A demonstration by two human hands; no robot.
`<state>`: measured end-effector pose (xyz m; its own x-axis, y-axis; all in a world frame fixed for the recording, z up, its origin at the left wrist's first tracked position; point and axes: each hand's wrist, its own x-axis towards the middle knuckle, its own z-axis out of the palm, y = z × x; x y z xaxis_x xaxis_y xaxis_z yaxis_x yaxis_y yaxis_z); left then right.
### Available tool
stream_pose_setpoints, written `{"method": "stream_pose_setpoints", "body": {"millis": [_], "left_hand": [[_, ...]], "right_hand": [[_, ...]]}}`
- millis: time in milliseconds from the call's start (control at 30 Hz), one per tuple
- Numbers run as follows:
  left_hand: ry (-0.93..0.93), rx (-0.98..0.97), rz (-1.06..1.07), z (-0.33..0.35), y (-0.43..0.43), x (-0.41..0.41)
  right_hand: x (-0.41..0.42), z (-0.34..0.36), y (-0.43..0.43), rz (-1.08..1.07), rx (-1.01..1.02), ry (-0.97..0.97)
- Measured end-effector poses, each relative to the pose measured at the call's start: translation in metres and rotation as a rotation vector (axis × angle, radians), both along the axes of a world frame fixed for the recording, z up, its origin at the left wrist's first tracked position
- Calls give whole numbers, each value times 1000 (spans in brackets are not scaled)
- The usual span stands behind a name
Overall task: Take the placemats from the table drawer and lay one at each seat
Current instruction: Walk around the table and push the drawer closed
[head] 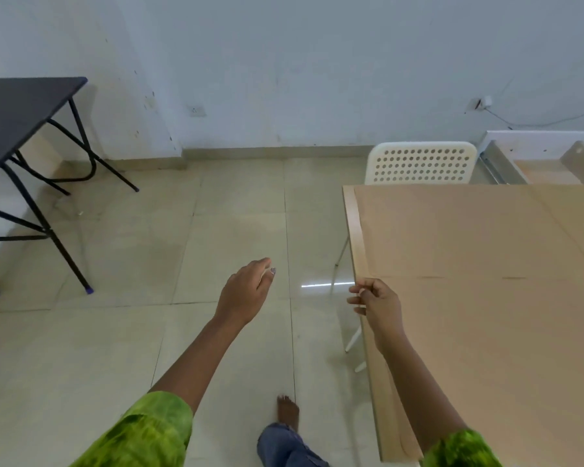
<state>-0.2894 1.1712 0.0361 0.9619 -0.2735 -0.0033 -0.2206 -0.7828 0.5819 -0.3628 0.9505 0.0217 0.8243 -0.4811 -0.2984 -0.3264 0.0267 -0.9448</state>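
A wooden table (351, 230) fills the right side, covered by large tan sheets (469, 237) that look like placemats; a seam runs across near my right hand. My right hand (380, 306) hovers at the table's left edge beside the nearer sheet (503, 348), fingers loosely spread, nothing clearly pinched. My left hand (246, 289) hangs over the floor, holding nothing, fingers relaxed. Beyond the table's far right corner an open white drawer (501, 163) with a metal rail shows a tan piece (582, 160) inside.
A white perforated chair (422, 161) stands at the table's far side, its legs showing under the left edge. A dark folding table (21, 109) is at the left by the wall. My bare foot (288, 411) is on the tiled floor.
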Motion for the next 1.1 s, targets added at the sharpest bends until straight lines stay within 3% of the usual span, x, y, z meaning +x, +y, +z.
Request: {"method": "stream_pose_setpoints", "body": {"millis": [500,867,1100], "left_hand": [[168,-231,-87,18,-29,267],[212,-322,-397,28,-84,450],[298,-346,-536,26,-168,547]], "right_hand": [[239,16,-6,-137,57,34],[382,33,-34,-462,87,8],[458,38,-101,-611,73,-17]]}}
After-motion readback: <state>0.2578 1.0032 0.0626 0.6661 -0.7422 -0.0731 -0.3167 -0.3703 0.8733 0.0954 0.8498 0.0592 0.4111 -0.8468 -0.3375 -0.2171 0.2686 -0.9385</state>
